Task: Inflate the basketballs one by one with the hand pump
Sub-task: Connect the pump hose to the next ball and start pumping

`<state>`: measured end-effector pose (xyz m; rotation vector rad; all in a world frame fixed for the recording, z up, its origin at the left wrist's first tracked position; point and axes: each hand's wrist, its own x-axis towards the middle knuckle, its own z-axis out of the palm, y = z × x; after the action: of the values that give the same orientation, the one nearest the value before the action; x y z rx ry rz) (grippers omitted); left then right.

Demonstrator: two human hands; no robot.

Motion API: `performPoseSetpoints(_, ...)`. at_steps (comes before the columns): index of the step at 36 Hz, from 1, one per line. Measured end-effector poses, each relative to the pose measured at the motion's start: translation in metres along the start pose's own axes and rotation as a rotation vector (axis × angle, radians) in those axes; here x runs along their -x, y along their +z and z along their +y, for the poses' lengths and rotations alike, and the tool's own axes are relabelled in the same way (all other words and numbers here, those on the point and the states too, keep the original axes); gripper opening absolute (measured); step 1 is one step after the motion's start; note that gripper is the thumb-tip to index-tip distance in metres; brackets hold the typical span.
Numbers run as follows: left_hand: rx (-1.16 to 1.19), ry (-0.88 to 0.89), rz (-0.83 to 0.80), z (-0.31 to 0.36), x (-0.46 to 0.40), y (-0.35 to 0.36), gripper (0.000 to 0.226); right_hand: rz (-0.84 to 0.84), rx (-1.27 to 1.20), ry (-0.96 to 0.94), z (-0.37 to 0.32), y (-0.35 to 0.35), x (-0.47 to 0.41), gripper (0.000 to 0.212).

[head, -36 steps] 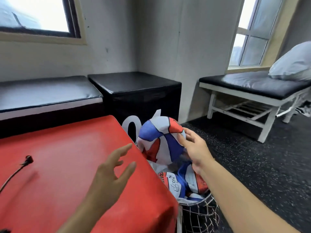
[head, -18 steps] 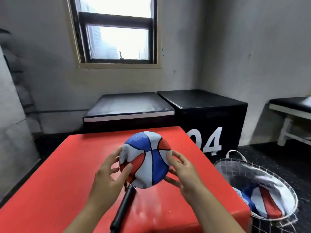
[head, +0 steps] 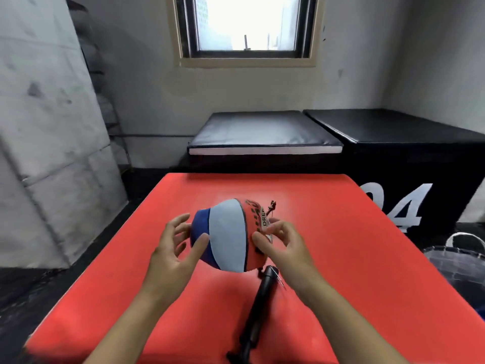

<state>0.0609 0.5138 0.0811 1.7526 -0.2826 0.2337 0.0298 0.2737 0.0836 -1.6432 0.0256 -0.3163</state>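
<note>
Here both hands [head: 173,248] [head: 282,244] hold a basketball [head: 227,236]; mesh basket's [head: 456,261] contents unclear.

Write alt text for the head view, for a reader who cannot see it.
Two hands, left hand and right hand, hold a limp red, white and blue basketball over a red padded box. A black hand pump lies on the box below.

A red padded block [head: 341,258] serves as the work surface — its top is smooth and slightly glossy. A black hand pump [head: 258,306] is laid directly on it (near the front edge), its body angled toward the block's middle.
</note>
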Motion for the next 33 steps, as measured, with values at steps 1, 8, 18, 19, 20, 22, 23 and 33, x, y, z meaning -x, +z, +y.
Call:
performPoseSetpoints(1, -0.018, -0.008, -0.015, -0.004, -0.001, -0.006, 0.086, -0.044, 0.075, -0.041, 0.003, 0.003, -0.003, 0.051)
performPoseSetpoints(8, -0.119, -0.056, -0.143, -0.035, 0.003, -0.049, 0.095, -0.421, 0.36, -0.122, 0.043, 0.025, -0.016, 0.124)
performPoseSetpoints(18, -0.151, -0.095, -0.082, -0.045, 0.002, -0.045, 0.094, -0.389, 0.32, -0.171, 0.049, 0.034, -0.014, 0.114)
performPoseSetpoints(19, -0.129, -0.093, -0.077, -0.046, 0.001, -0.044, 0.097, -0.378, 0.27, -0.152, 0.049, 0.033, -0.013, 0.11)
performPoseSetpoints(20, -0.113, -0.075, -0.077, -0.047, 0.0, -0.044, 0.101, -0.359, 0.222, -0.132, 0.048, 0.032, -0.012, 0.105)
performPoseSetpoints(22, -0.103, -0.007, -0.092, -0.049, -0.001, -0.044, 0.109, -0.29, 0.147, -0.096, 0.044, 0.031, -0.01, 0.093)
performPoseSetpoints(23, -0.102, 0.031, -0.105, -0.049, -0.001, -0.045, 0.113, -0.243, 0.102, -0.085, 0.04, 0.031, -0.008, 0.088)
performPoseSetpoints(33, -0.173, 0.069, -0.077, -0.043, 0.003, -0.052, 0.1, 0.014, -0.215, 0.241, 0.024, 0.042, -0.007, 0.065)
